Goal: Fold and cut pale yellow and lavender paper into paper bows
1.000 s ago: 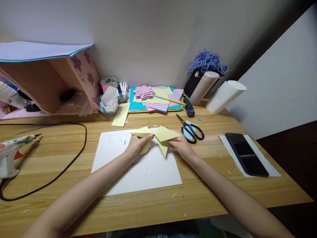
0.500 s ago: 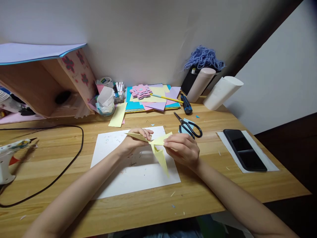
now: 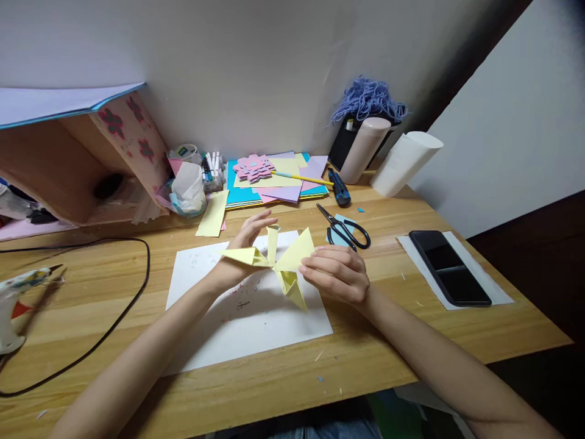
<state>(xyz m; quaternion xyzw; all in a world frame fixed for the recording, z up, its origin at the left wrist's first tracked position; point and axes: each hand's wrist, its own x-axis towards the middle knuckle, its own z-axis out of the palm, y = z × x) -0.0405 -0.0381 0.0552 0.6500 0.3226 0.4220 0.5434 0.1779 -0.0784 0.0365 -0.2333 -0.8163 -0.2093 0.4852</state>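
Observation:
A pale yellow folded-paper pinwheel [image 3: 294,253] with several pointed arms is held up over the white sheet [image 3: 201,329]. My right hand [image 3: 336,271] pinches its right arm between thumb and fingers. Behind the left arm of the pinwheel is my left hand [image 3: 244,235], its fingers stretched out and apart; part of the palm is hidden by the paper. Whether that palm touches the pinwheel, I cannot tell. Black-handled scissors [image 3: 340,225] lie just beyond my right hand, on a small blue paper piece.
A phone [image 3: 450,268] rests on white paper at the right. Stacked coloured paper [image 3: 237,195], a pink paper flower [image 3: 253,169], a pencil [image 3: 304,178] and a blue cutter [image 3: 339,189] lie along the back. At left are a glue gun [image 3: 21,292], its black cord [image 3: 147,268] and an open box [image 3: 132,146].
My left fingers have let go of the pinwheel's middle and spread upward. The pinwheel has tilted, so its upper arm and centre now show. My right hand still pinches it.

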